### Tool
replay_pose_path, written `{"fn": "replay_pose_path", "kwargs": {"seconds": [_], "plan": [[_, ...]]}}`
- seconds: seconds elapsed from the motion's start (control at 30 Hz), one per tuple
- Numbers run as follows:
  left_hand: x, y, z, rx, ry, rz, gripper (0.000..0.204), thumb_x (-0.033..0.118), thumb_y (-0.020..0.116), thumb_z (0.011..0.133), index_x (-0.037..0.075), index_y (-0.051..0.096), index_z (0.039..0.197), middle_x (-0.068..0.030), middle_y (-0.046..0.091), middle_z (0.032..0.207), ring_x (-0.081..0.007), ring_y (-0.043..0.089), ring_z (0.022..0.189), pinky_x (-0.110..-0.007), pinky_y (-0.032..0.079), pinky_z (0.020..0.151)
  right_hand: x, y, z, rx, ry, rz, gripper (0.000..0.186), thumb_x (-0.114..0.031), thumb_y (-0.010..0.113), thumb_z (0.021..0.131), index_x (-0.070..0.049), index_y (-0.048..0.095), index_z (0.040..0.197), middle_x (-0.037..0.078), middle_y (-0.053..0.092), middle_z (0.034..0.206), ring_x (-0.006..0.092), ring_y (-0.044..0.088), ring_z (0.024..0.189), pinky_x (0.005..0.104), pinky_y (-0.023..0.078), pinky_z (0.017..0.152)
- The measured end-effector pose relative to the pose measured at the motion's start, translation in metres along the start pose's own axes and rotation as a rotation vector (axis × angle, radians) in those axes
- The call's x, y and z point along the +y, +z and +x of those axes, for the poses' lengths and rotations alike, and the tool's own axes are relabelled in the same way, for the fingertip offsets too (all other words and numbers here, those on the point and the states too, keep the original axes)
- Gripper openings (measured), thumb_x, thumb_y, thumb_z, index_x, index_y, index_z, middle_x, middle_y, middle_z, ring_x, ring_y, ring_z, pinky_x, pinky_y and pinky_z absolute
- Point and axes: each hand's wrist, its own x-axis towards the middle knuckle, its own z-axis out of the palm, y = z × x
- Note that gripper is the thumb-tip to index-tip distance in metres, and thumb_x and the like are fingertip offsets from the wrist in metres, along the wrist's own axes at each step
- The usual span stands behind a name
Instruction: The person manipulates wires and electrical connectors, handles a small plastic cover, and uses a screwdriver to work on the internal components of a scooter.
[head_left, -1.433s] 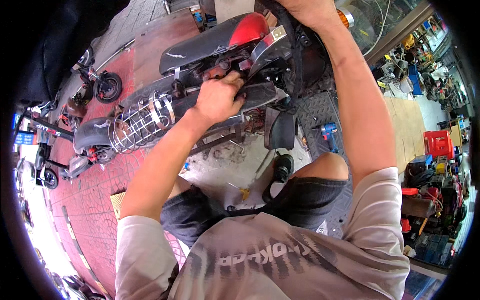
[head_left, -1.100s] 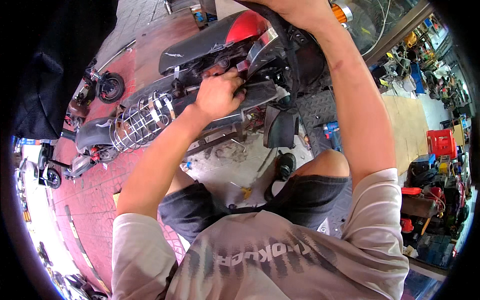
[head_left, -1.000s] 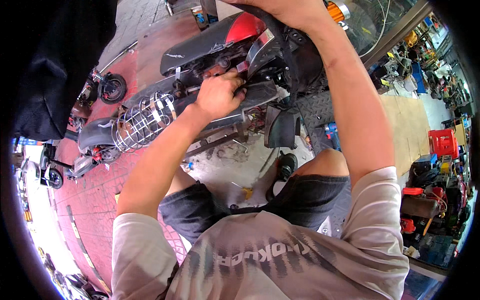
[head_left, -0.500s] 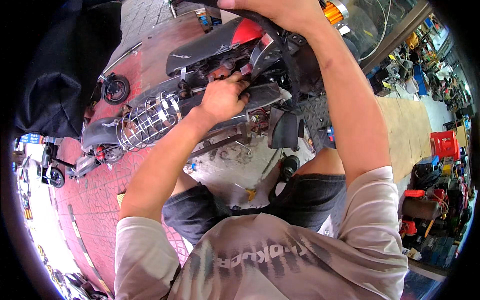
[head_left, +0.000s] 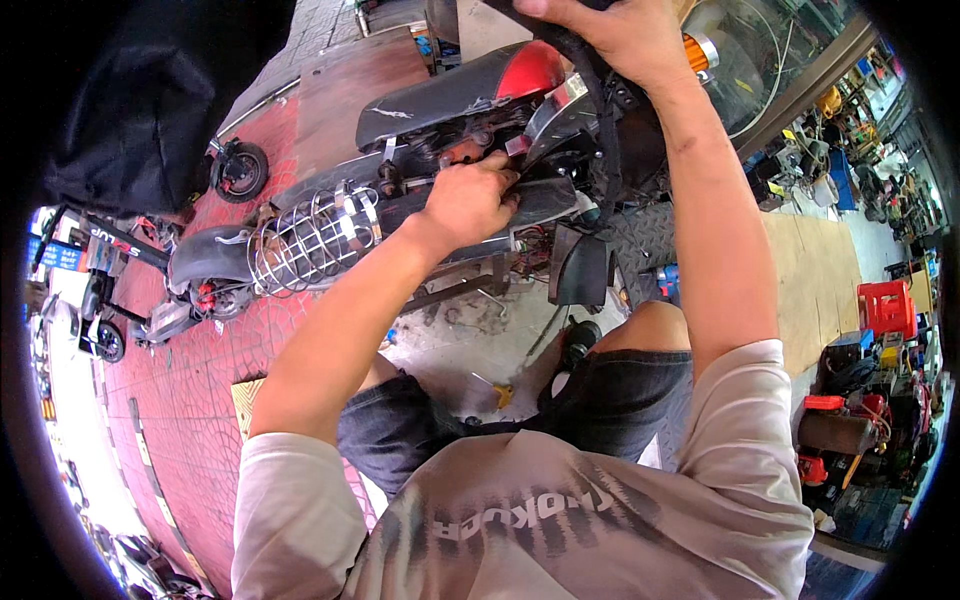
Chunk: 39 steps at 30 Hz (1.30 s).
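A worn electric scooter with a black seat (head_left: 440,100) and red tail section (head_left: 531,72) stands in front of me. My left hand (head_left: 470,203) reaches under the seat with its fingers curled into the works beside an orange-brown part (head_left: 466,151). Its fingertips are partly hidden, so what they grip does not show. At the top edge my right hand (head_left: 632,38) is closed around a black curved part at the scooter's rear, thumb stretched along it. A wire-cage basket-like piece (head_left: 315,238) sits to the left of my left hand. Below hangs a black flap (head_left: 580,265).
A black cloth-like shape (head_left: 140,110) fills the upper left. Small wheels and other scooters stand on the red paving (head_left: 180,400). On the right are a red stool (head_left: 886,308), a plywood sheet (head_left: 815,270) and piled tools. A yellow-handled tool (head_left: 502,395) lies between my feet.
The scooter and both hands appear shifted slightly to the right in the picture. Both hands keep their places on the scooter.
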Motion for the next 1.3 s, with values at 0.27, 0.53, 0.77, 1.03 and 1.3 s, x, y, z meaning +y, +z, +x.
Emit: {"fn": "replay_pose_path", "kwargs": {"seconds": [0.27, 0.53, 0.77, 1.03, 1.3], "plan": [[0.0, 0.0, 0.001, -0.001, 0.006, 0.031, 0.03, 0.028, 0.068, 0.087, 0.007, 0.075, 0.107, -0.0104, 0.066, 0.112, -0.0337, 0.072, 0.098, -0.047, 0.057, 0.085, 0.018, -0.011, 0.001, 0.024, 0.006, 0.037, 0.053, -0.048, 0.089, 0.078, 0.003, 0.076, 0.088, 0.009, 0.063, 0.076, 0.019, 0.061, 0.073, 0.0353, 0.047, 0.068], [-0.003, 0.003, 0.0, 0.009, 0.008, 0.018, 0.034, 0.03, 0.07, 0.088, 0.007, 0.075, 0.113, -0.0111, 0.066, 0.111, -0.0349, 0.07, 0.098, -0.048, 0.055, 0.088, 0.04, -0.012, -0.002, 0.04, 0.079, 0.116, 0.052, -0.047, 0.087, 0.081, 0.001, 0.076, 0.094, 0.007, 0.064, 0.083, 0.0178, 0.062, 0.079, 0.0337, 0.049, 0.073], [-0.004, -0.002, 0.0, 0.026, 0.043, -0.02, 0.032, 0.028, 0.07, 0.087, 0.009, 0.074, 0.113, -0.0111, 0.066, 0.112, -0.0365, 0.07, 0.097, -0.048, 0.057, 0.084, 0.054, -0.013, -0.004, 0.069, 0.035, 0.147, 0.059, -0.056, 0.086, 0.079, 0.001, 0.079, 0.095, 0.009, 0.07, 0.08, 0.0177, 0.067, 0.075, 0.0349, 0.053, 0.071], [-0.002, -0.007, 0.002, -0.037, 0.034, 0.02, 0.036, 0.031, 0.068, 0.089, 0.007, 0.074, 0.116, -0.0128, 0.065, 0.114, -0.0362, 0.068, 0.105, -0.048, 0.055, 0.09, 0.054, -0.014, -0.006, 0.123, 0.007, -0.006, 0.069, -0.065, 0.084, 0.076, 0.001, 0.079, 0.096, 0.015, 0.07, 0.084, 0.0265, 0.069, 0.082, 0.0392, 0.054, 0.075], [-0.003, -0.011, 0.007, -0.037, 0.06, -0.011, 0.036, 0.032, 0.069, 0.087, 0.005, 0.075, 0.111, -0.0145, 0.066, 0.116, -0.0359, 0.068, 0.107, -0.047, 0.055, 0.093, 0.033, -0.024, -0.011, 0.08, 0.051, -0.042, 0.048, -0.045, 0.083, 0.087, 0.002, 0.075, 0.092, 0.003, 0.058, 0.074, 0.0128, 0.06, 0.074, 0.0298, 0.048, 0.068]]}}
